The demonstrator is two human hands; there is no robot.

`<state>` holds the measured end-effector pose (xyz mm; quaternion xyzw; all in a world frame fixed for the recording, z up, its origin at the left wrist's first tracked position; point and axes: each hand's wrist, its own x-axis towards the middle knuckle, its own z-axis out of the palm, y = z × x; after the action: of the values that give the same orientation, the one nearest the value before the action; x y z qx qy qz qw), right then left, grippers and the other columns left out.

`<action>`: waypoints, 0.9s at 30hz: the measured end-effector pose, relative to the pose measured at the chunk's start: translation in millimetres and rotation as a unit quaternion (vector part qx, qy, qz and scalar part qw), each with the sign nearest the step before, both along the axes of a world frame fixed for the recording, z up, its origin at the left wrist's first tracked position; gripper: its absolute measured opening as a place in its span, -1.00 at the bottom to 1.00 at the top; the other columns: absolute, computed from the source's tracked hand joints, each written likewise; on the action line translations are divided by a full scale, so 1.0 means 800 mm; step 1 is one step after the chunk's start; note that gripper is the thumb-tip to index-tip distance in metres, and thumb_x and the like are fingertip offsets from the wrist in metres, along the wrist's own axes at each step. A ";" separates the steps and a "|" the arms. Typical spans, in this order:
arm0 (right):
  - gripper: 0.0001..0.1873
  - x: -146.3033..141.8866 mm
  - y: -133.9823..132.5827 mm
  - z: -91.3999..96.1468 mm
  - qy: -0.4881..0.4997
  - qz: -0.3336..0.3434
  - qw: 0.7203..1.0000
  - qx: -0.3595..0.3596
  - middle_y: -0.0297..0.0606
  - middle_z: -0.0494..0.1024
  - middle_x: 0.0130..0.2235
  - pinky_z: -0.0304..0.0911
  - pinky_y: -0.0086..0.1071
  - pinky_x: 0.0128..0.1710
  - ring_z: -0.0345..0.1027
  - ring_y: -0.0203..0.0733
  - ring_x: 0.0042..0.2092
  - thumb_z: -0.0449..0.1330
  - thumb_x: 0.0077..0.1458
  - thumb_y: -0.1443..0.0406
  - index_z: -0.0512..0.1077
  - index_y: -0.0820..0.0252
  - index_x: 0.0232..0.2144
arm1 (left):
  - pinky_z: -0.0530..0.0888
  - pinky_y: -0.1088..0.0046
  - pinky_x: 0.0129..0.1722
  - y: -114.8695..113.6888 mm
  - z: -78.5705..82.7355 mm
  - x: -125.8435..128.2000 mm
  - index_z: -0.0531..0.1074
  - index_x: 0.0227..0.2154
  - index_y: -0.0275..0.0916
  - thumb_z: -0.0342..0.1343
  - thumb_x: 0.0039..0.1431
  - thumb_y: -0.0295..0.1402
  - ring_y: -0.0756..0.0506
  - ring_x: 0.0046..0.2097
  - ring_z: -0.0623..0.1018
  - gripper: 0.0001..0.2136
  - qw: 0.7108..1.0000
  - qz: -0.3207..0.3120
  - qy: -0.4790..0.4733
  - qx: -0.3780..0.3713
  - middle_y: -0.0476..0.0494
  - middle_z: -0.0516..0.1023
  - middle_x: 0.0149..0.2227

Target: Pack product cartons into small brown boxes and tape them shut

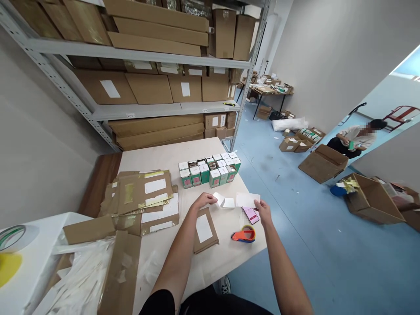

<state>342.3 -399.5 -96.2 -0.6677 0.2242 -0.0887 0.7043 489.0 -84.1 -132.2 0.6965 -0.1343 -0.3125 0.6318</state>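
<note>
My left hand [205, 200] pinches the edge of a folded strip of white paper [229, 202] above the table. In my right hand [263, 211] is the corner of a white paper sheet [246, 200], held between thumb and fingers. Below that sheet lies a phone [250, 215] with a lit pink screen. An orange and blue tape dispenser [243, 235] rests nearer to me. Under my left forearm is a flat cardboard piece [206, 232] with a white label. Beyond my hands, several green and white small boxes [210, 169] stand in rows, some with open tops.
Flattened cardboard [144, 192] is stacked on the table's left. An open carton [121, 267] of white paper strips stands at front left. Behind rises a metal shelf [141, 50] of boxes. Across the floor, a person [357, 138] sits by open cartons [323, 162].
</note>
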 end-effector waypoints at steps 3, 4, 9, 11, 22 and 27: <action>-0.55 -0.005 0.000 0.016 0.000 0.004 1.000 0.019 -0.25 0.63 -0.33 0.39 -0.31 -0.26 0.48 -0.13 -0.28 0.44 -0.10 -0.08 0.56 0.16 -0.38 | 0.42 0.41 -0.33 -0.006 0.002 -0.006 0.66 -0.46 -0.32 0.44 -0.20 -0.05 -0.04 -0.45 0.44 -0.61 0.999 0.032 -0.014 -0.005 -0.10 0.55 -0.54; -0.54 -0.004 0.010 0.021 -0.008 0.013 0.999 0.033 -0.22 0.64 -0.28 0.42 -0.29 -0.24 0.49 -0.11 -0.25 0.44 -0.09 -0.07 0.57 0.16 -0.34 | 0.44 0.40 -0.31 -0.015 0.002 -0.010 0.66 -0.44 -0.33 0.43 -0.18 -0.06 -0.05 -0.44 0.46 -0.61 0.999 0.035 -0.018 -0.002 -0.11 0.56 -0.51; -0.51 0.002 0.081 0.042 -0.032 0.054 0.995 0.084 -0.21 0.67 -0.21 0.46 -0.26 -0.21 0.53 -0.07 -0.20 0.46 -0.13 -0.01 0.57 0.15 -0.20 | 0.49 0.37 -0.16 -0.059 0.012 -0.045 0.59 0.05 -0.26 0.44 -0.20 -0.28 -0.06 -0.29 0.56 -0.38 0.995 0.080 -0.049 0.030 -0.26 0.66 -0.05; -0.56 -0.002 0.099 0.050 -0.033 0.075 0.994 0.077 -0.25 0.66 -0.25 0.43 -0.29 -0.23 0.50 -0.11 -0.25 0.45 -0.14 0.06 0.56 0.14 -0.23 | 0.48 0.38 -0.11 -0.054 0.023 -0.061 0.56 0.08 -0.26 0.38 -0.07 -0.24 -0.08 -0.21 0.58 -0.42 0.987 0.146 -0.059 0.027 -0.29 0.64 0.00; -0.65 -0.032 0.166 0.121 -0.039 0.203 0.974 0.096 -0.32 0.60 -0.36 0.31 -0.34 -0.25 0.43 -0.17 -0.28 0.45 -0.13 0.08 0.56 0.12 -0.31 | 0.50 0.37 -0.26 0.031 0.142 -0.212 0.67 -0.38 -0.30 0.53 -0.19 -0.07 -0.18 -0.28 0.61 -0.59 0.986 0.157 -0.017 -0.048 -0.13 0.67 -0.37; -0.64 -0.076 0.191 0.134 -0.031 0.244 0.964 0.101 -0.23 0.66 -0.23 0.32 -0.32 -0.23 0.49 -0.16 -0.24 0.38 -0.03 0.01 0.59 0.09 -0.26 | 0.55 0.28 -0.12 0.017 0.164 -0.268 0.67 -0.22 -0.32 0.48 -0.10 -0.03 -0.19 -0.21 0.65 -0.52 0.893 0.433 -0.029 -0.121 -0.24 0.71 -0.26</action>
<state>281.8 -247.1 11.2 -0.6245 0.0406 0.0884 0.7749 274.8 -70.3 -0.7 0.6124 0.1251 0.0310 0.7800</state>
